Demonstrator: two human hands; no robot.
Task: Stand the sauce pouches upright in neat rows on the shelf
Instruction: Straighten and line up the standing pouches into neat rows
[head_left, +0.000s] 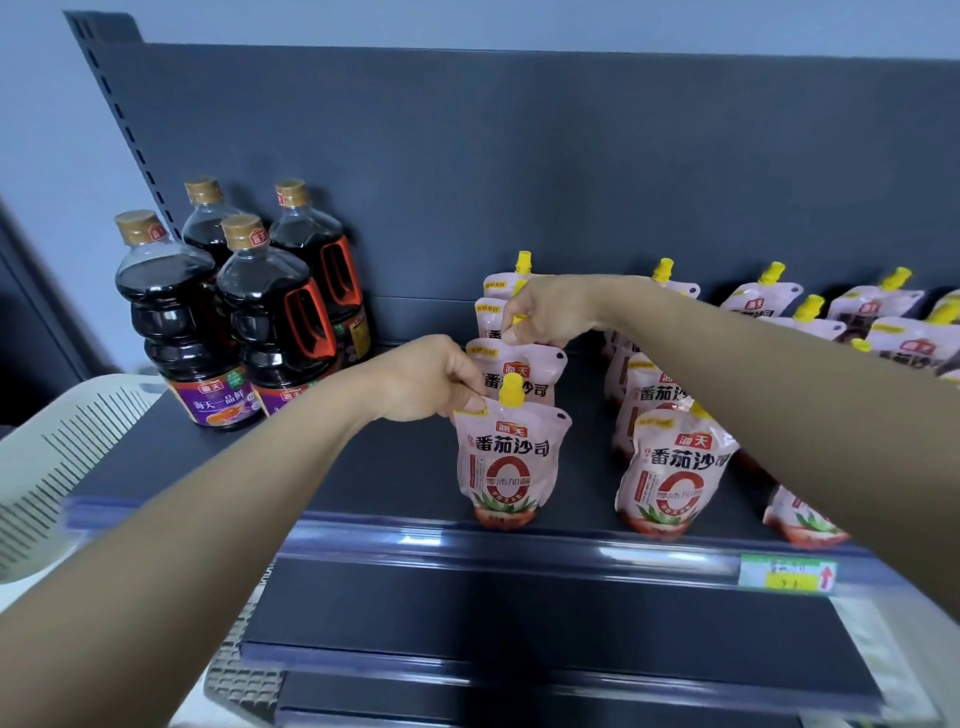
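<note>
While the front tomato sauce pouch (511, 462) is standing upright at the front lip of the dark shelf (395, 467), the left hand (431, 379) is pinching its top left corner between thumb and fingertips, just beside the pouch's yellow cap (511, 389). Directly behind that front pouch, the second pouch (519, 371) is being held by the right hand (553, 312), whose fingers are closing on its top edge; two more pouches (498, 296) are lining up behind it toward the shelf's back panel (519, 156). To the right of the front pouch, another row of pouches (670, 467) is standing upright, and further rows (878, 306) are sitting beyond that, partly hidden by the right forearm. Well to the left of the front pouch, four soy sauce bottles (249, 317) are standing in a cluster. Below the front pouch and to its right, a price tag (787, 574) is showing on the shelf edge. Far left of the front pouch, a pale slotted basket (67, 447) is showing.
</note>
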